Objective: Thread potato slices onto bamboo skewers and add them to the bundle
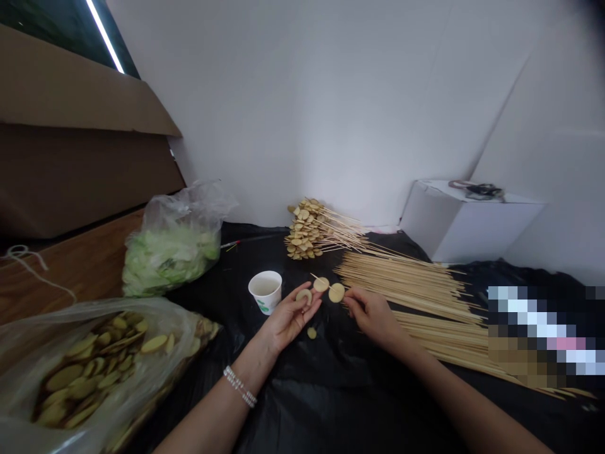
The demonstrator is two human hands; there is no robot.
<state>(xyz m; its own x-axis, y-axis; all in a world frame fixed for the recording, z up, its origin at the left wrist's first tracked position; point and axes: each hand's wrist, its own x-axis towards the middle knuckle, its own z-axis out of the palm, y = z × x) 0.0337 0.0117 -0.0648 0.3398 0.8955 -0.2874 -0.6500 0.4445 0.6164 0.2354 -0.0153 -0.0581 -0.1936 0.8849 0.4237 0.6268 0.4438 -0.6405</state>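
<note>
A black plastic sheet (312,410) is carrying a clear bag of potato slices (94,372), a bag of pale green leaves (167,258), a loose pile of bamboo skewers (401,284), a stack of loaded skewers (307,230) and a paper cup (265,291). Above the sheet, the right hand (371,313) is pinching a skewer (316,278) threaded with two slices (328,288), while the left hand (286,318), palm up, is holding another slice (304,296) against its fingers.
</note>
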